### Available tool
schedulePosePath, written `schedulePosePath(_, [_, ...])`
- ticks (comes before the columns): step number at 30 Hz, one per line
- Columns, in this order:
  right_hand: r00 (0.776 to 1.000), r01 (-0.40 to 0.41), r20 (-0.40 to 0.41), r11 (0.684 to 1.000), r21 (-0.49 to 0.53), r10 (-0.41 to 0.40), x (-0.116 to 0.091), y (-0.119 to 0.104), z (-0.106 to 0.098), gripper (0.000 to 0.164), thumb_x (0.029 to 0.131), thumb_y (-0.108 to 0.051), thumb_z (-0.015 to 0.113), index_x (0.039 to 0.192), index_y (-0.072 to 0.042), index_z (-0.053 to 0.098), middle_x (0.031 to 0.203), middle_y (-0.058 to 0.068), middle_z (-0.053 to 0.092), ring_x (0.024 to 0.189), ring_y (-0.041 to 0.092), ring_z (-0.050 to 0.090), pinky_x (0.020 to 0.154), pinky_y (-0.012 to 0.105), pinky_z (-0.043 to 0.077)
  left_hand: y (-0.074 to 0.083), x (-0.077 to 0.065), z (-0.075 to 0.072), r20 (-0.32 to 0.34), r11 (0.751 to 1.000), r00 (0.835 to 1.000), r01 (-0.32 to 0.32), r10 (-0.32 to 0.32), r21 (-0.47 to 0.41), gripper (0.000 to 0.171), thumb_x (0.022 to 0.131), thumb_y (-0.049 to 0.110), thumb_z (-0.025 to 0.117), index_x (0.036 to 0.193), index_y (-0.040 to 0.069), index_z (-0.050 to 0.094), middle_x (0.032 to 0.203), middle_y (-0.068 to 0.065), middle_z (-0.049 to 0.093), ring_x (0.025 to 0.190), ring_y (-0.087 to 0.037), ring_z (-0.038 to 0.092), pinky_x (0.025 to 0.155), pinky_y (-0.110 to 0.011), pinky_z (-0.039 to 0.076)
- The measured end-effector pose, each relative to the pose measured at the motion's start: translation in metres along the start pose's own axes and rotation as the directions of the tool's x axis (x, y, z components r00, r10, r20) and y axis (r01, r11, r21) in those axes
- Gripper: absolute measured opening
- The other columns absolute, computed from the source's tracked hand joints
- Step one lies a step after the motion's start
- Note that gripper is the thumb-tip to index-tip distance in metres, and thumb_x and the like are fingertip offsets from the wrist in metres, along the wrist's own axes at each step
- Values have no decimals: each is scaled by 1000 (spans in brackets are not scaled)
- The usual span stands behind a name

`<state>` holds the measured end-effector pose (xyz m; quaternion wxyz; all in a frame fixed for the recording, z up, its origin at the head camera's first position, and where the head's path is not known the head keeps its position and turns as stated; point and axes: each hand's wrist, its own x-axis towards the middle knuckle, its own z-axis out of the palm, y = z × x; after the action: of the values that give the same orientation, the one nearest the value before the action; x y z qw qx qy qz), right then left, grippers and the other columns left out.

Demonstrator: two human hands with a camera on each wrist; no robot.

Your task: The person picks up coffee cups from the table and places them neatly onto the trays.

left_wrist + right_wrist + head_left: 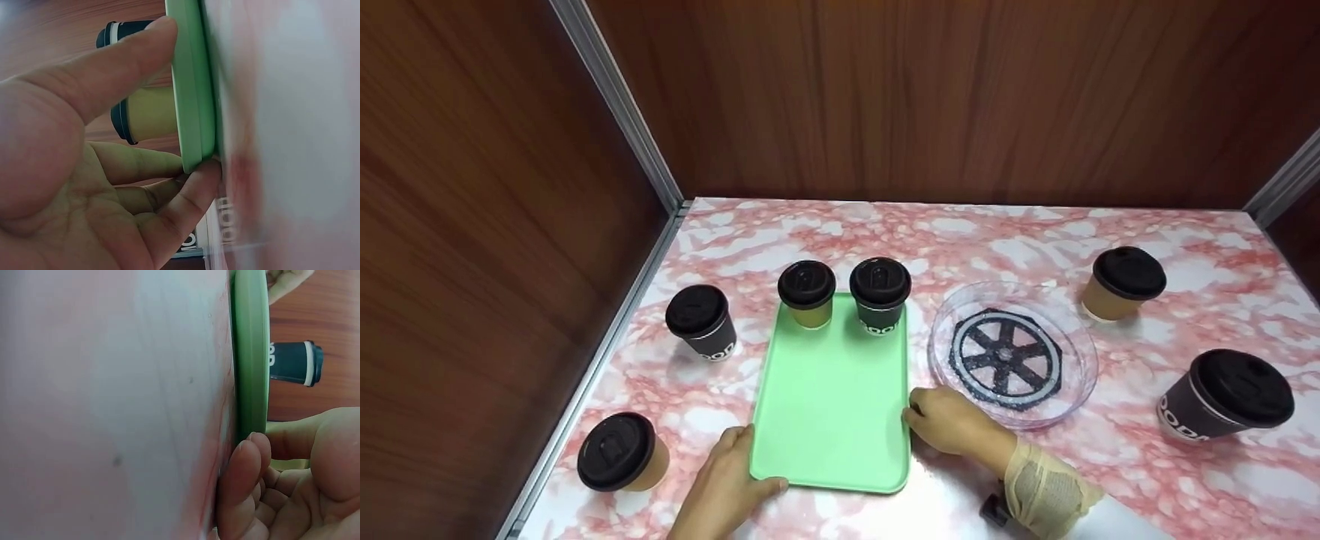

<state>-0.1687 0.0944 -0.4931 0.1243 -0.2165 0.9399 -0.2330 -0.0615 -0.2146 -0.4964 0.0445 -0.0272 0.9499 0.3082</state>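
Note:
A pale green rectangular tray [832,405] lies on the table between both hands. Two lidded paper cups stand side by side at its far end: a tan cup [812,315] on the left and a black cup [880,315] on the right. My left hand [727,480] grips the tray's near left corner, its thumb [160,39] against the rim and its fingers along the side. On the right edge, my right hand [949,420] pinches the tray's rim with curled fingers [244,467]. The underside of the tray is hidden.
Right of the tray sits a clear round dish [1089,367] holding a black spoked disc [1005,358]. Left stand a black cup [705,326] and a tan cup [626,454]; far right, a tan cup [1117,289] and a black cup [1215,401]. Wooden panels [930,105] enclose the table.

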Motion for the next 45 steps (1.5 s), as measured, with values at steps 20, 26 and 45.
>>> schedulePosePath(20, [1000,4,10,1000,-16,-4,1,1,0,24,94,-22,58,71,-17,54,58,-5,49,60,17,52,64,41,49,3,0,1,0,1000,1000,23,-23,-11,87,69,34,86,139,-2,49,132,-12,49,120,-30,49,100,-48,41])
schedulePosePath(26, [1000,-7,8,1000,-19,7,0,1,-1,24,95,-22,58,71,-17,53,57,-5,48,57,16,50,61,39,48,3,-1,1,-14,1000,1000,13,-13,9,87,71,35,85,138,-6,48,133,-16,48,121,-33,48,101,-49,40])
schedulePosePath(45, [999,41,-35,999,-7,-42,-1,3,2,26,94,-23,58,69,-17,51,58,-3,48,59,19,53,62,42,49,-10,-32,-61,-578,971,786,-232,220,55,64,74,12,83,133,4,57,123,-12,59,102,-26,57,87,-37,49])
